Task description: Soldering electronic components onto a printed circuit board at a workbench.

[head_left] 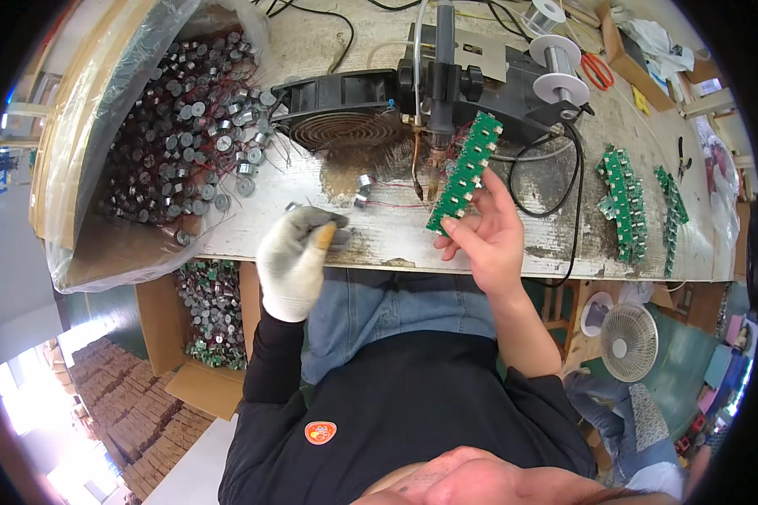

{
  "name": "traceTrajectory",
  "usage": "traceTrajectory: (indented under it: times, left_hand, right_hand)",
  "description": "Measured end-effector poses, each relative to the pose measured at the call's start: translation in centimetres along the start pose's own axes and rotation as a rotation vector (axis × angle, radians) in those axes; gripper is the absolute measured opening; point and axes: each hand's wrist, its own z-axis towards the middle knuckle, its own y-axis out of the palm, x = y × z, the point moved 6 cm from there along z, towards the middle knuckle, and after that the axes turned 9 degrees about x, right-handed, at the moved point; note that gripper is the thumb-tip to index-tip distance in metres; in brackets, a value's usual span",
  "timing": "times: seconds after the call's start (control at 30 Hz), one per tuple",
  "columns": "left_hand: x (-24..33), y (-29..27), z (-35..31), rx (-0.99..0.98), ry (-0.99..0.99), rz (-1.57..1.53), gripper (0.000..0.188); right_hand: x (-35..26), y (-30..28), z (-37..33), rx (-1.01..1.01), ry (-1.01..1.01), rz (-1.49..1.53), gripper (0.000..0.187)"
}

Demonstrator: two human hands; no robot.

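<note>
My bare right hand (pixel 490 231) grips a long green circuit board strip (pixel 466 174) near its lower end, holding it tilted under the soldering stand. Small light-coloured parts run along the strip. The soldering iron tip (pixel 435 172) points down just left of the board, beside a thin metal tube (pixel 418 168). My left hand (pixel 295 257), in a white glove with grey fingertips and a yellow finger cover, is closed over the table's front part; whatever is in its fingers is hidden. Small round motors (pixel 362 190) with red wires lie between the hand and the iron.
A plastic-lined carton (pixel 84 244) full of wired motors lies at the left. Behind the iron stand a black fan (pixel 337 101) and a solder wire spool (pixel 557 71). Stacked green boards (pixel 623 202), cutters (pixel 684 160) and red-handled scissors (pixel 598 72) lie right. An open box (pixel 210 316) sits below.
</note>
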Motion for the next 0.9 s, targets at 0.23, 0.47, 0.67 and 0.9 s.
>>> traceTrajectory:
  times: [0.23, 0.47, 0.67, 0.9]
  left_hand:
    - [1.0, 1.7, -0.4, -0.040, 0.149, 0.355, 0.030]
    - [-0.4, 2.6, -0.1, -0.114, 0.147, 0.173, 0.019]
    - [2.4, 4.2, -0.3, -0.179, 0.532, 0.511, 0.022]
    - [2.7, 3.7, -0.1, -0.153, 0.287, 0.547, 0.027]
  right_hand:
    - [-0.1, 0.1, 0.0, 0.013, -0.009, -0.003, 0.072]
    - [-0.1, 0.0, -0.1, 0.012, -0.007, -0.025, 0.072]
    - [0.0, 0.1, 0.0, -0.003, -0.025, -0.017, 0.072]
    - [0.1, 0.2, 0.1, -0.008, -0.020, -0.046, 0.072]
